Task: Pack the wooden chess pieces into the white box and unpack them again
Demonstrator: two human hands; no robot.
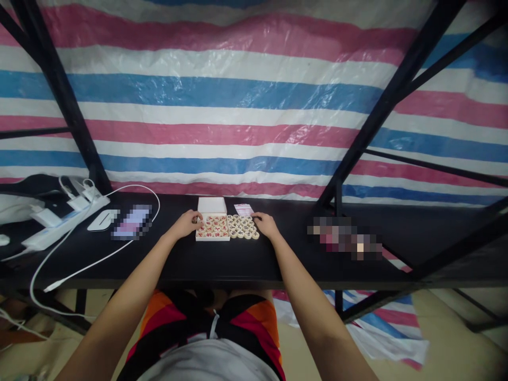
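A small white box (212,238) lies on the black table with its lid flap raised at the back. Inside are rows of xiangqi pieces (214,228) with red characters. Against the box's right side, more xiangqi pieces (241,228) with dark characters lie in tight rows on the table. My left hand (186,224) is at the box's left edge, its thumb and forefinger curled on that wall. At the upper right of the loose rows is my right hand (265,225), fingers reaching out beside the pieces and a paper slip (243,210). Nothing shows in its grasp.
To the left are a blurred phone (133,221), a white flat object (103,220), a power strip (65,225) and a looping white cable (93,259). Blurred items (343,238) lie on the right. Black frame bars (367,116) slant up on both sides before a striped sheet (222,95).
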